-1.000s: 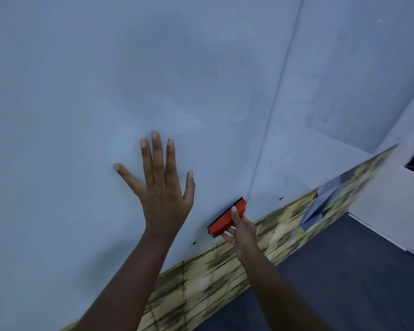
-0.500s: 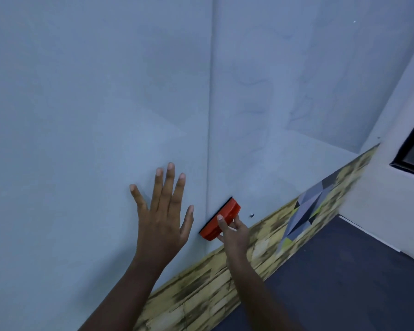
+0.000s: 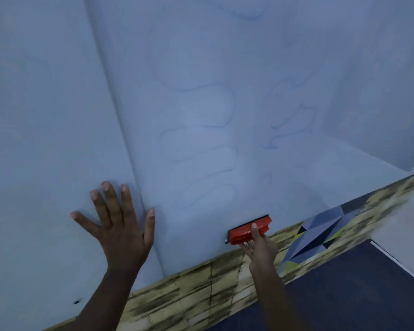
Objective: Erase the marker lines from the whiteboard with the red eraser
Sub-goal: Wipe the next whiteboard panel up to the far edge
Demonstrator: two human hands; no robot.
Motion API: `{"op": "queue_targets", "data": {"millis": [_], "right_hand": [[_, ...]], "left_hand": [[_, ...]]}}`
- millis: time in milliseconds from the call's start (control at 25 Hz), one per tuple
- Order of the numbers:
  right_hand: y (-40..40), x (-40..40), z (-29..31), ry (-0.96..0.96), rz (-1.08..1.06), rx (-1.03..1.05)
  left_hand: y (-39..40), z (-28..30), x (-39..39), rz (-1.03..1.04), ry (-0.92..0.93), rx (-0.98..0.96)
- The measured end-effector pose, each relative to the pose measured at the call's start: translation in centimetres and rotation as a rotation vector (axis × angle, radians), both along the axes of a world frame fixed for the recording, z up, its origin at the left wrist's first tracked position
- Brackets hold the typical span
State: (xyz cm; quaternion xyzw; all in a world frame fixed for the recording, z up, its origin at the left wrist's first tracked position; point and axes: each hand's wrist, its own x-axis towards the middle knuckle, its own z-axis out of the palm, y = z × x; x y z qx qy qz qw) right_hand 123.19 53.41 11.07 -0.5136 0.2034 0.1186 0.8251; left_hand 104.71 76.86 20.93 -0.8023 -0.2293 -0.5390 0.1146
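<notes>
Low on the whiteboard (image 3: 201,68), just above its bottom edge, the red eraser (image 3: 245,231) is lying flat against the surface, its long side running nearly level and tilting slightly up to the right. It is showing an orange-red ridged plastic back, with a thin dark strip of felt along the edge that is meeting the board. A small screw head in the board is sitting just beside its left end.

The right hand (image 3: 258,246) is grasping the eraser from below: one fingertip is lying across the top of the red back, and the other fingers are curling round its lower edge. The left hand (image 3: 118,225) is resting on the board well to the left of the eraser, released and wide, with all fingers straight and spread and the palm pressing flat. It is sitting across a vertical seam between two board panels.

Above the eraser, faint blue marker lines (image 3: 208,149) are winding in long loops up the panel, and further squiggles are showing to the right. Below the board a strip of yellowish brick-pattern wall (image 3: 189,292) is running down to a dark floor (image 3: 356,295).
</notes>
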Motion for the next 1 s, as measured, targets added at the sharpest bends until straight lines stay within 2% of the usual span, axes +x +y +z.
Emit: {"op": "queue_targets", "data": {"millis": [160, 320, 440, 640, 840, 1000], "right_hand": [[-0.9, 1.3, -0.5, 0.064, 0.024, 0.049], [0.7, 0.4, -0.3, 0.037, 0.002, 0.039], [2.9, -2.5, 0.5, 0.004, 0.009, 0.019], [7.6, -10.2, -0.5, -0.065, 0.172, -0.017], [9.6, -12.6, -3.3, 0.098, 0.255, 0.053], [9.1, -12.4, -4.4, 0.135, 0.264, 0.049]], "left_hand": [[0.5, -0.7, 0.3, 0.055, 0.015, 0.051], [0.6, -1.0, 0.8, 0.09, -0.01, 0.064], [0.6, -1.2, 1.1, 0.088, -0.04, 0.07], [0.4, -2.5, 1.4, 0.059, -0.072, 0.088], [0.9, -3.3, 1.1, 0.025, -0.054, 0.126], [0.9, -3.9, 1.2, 0.026, -0.045, 0.143]]}}
